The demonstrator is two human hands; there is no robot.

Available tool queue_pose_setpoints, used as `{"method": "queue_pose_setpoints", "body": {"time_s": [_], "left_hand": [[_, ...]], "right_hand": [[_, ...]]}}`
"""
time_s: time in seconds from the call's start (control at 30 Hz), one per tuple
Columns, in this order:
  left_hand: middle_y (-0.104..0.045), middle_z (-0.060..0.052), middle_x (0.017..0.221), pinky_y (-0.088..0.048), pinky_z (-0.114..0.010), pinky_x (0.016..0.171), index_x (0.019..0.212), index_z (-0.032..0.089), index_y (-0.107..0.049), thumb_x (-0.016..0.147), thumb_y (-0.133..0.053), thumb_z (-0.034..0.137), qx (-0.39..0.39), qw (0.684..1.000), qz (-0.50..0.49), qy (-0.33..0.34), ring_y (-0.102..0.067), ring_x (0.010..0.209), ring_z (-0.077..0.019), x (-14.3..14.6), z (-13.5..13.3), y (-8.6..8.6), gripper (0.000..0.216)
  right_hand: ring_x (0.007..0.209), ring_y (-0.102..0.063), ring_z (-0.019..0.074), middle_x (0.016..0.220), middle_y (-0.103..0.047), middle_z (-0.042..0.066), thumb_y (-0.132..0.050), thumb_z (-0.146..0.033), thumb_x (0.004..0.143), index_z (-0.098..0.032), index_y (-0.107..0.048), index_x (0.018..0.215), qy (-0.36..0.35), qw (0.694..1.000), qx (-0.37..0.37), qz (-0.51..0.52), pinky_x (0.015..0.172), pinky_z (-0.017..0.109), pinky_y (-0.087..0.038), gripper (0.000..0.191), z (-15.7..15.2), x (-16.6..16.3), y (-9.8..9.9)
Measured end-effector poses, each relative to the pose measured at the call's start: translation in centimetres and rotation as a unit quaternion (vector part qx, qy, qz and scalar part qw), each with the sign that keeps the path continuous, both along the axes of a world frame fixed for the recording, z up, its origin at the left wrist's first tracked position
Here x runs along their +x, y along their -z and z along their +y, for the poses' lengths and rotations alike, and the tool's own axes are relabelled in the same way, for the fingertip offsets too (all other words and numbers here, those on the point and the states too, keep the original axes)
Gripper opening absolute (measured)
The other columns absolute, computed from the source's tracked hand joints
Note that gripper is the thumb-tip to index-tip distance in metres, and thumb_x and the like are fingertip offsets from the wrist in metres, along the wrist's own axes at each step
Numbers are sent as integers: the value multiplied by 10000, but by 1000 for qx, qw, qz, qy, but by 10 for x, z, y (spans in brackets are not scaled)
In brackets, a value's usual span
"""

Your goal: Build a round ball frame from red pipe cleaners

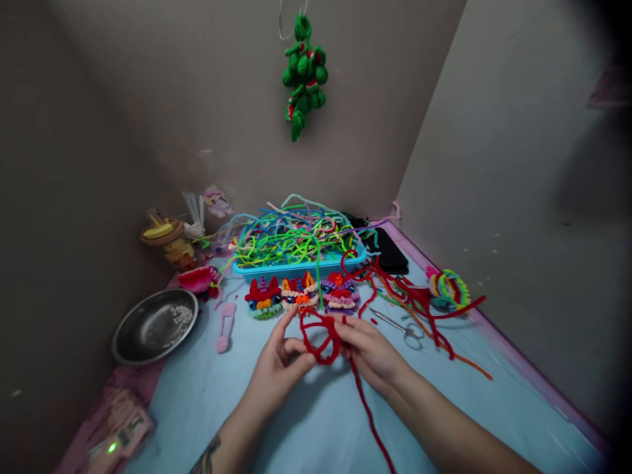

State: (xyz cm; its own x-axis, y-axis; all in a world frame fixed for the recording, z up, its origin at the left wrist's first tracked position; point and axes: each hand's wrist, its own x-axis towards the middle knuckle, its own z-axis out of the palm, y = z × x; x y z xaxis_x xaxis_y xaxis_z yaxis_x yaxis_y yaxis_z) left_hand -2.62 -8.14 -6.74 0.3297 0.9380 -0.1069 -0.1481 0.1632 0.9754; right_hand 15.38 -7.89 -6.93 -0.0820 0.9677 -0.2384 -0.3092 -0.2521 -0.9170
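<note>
My left hand (279,362) and my right hand (368,349) meet over the light blue table (237,401), both pinched on a red pipe cleaner (320,342) bent into loops between them. Its long free end trails toward me past my right wrist. Just beyond my fingers stand three small colourful pipe-cleaner figures (301,294) in a row.
A blue tray (296,268) heaped with mixed pipe cleaners sits at the back. Loose red and orange pipe cleaners (419,303), scissors (399,324) and a coloured coil (448,288) lie right. A metal bowl (155,326) is left. A green figure (303,72) hangs on the wall.
</note>
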Motion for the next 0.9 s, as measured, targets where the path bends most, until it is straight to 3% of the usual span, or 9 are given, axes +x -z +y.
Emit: {"method": "queue_pose_setpoints", "body": {"time_s": [0.1, 0.23, 0.37, 0.47, 0.6, 0.7, 0.8, 0.9], "left_hand": [[-666, -51, 879, -448, -270, 721, 1389, 188, -287, 740, -693, 322, 37, 996, 56, -61, -609, 811, -166, -3, 5, 3, 776], [-645, -47, 935, -447, -288, 764, 1192, 212, -504, 827, -579, 271, 194, 953, 179, -149, -593, 874, -167, -8, 3, 1, 377], [-652, -40, 939, -444, -303, 749, 1189, 236, -512, 838, -558, 193, 354, 881, 294, -106, -582, 862, -179, -11, -3, -6, 356], [-645, -61, 1015, -436, -345, 822, 1249, 244, -463, 840, -549, 167, 415, 842, 339, -57, -567, 920, -196, -12, -5, -7, 425], [-664, -72, 1003, -460, -315, 726, 1337, 249, -390, 854, -516, 195, 367, 844, 389, 34, -593, 814, -191, -9, -8, -2, 502], [-688, -49, 950, -460, -280, 689, 1310, 265, -434, 863, -487, 205, 275, 891, 355, 73, -618, 758, -172, -7, -8, 0, 454], [-690, -42, 860, -458, -261, 693, 1233, 210, -498, 847, -516, 240, 153, 954, 258, 23, -627, 749, -166, -6, -4, -1, 387], [-658, -27, 743, -438, -245, 638, 1187, 142, -514, 810, -560, 267, 66, 980, 187, -20, -603, 688, -159, -8, 3, -4, 400]], "right_hand": [[986, -541, 225, 1112, -555, 92, -615, -357, 760, -178, -603, 647, 27, 965, 169, -197, 814, 331, -408, 211, 0, 12, -10], [1102, -495, 244, 1221, -467, 98, -534, -163, 772, -193, -587, 713, 13, 881, 279, -383, 925, 390, -379, 84, -7, 16, -16], [1187, -429, 259, 1266, -440, 84, -516, -77, 738, -204, -580, 769, -52, 823, 336, -456, 962, 414, -372, 146, -14, 9, -14], [1198, -407, 265, 1288, -440, 81, -518, -69, 742, -203, -571, 786, -89, 790, 351, -495, 969, 427, -372, 150, -16, 6, -14], [1171, -433, 257, 1294, -448, 78, -514, -74, 759, -201, -568, 785, -119, 785, 350, -498, 948, 421, -395, 141, -16, 4, -12], [1194, -432, 252, 1296, -437, 88, -520, -75, 756, -211, -584, 858, -104, 803, 350, -472, 962, 410, -393, 182, -14, 4, -8], [1210, -431, 242, 1281, -436, 106, -491, -105, 799, -219, -573, 989, -43, 832, 335, -439, 981, 394, -384, 236, -10, 6, -4], [1104, -507, 223, 1137, -530, 100, -408, -157, 876, -218, -579, 964, 3, 863, 307, -402, 933, 374, -417, 201, -6, 9, -2]]}}
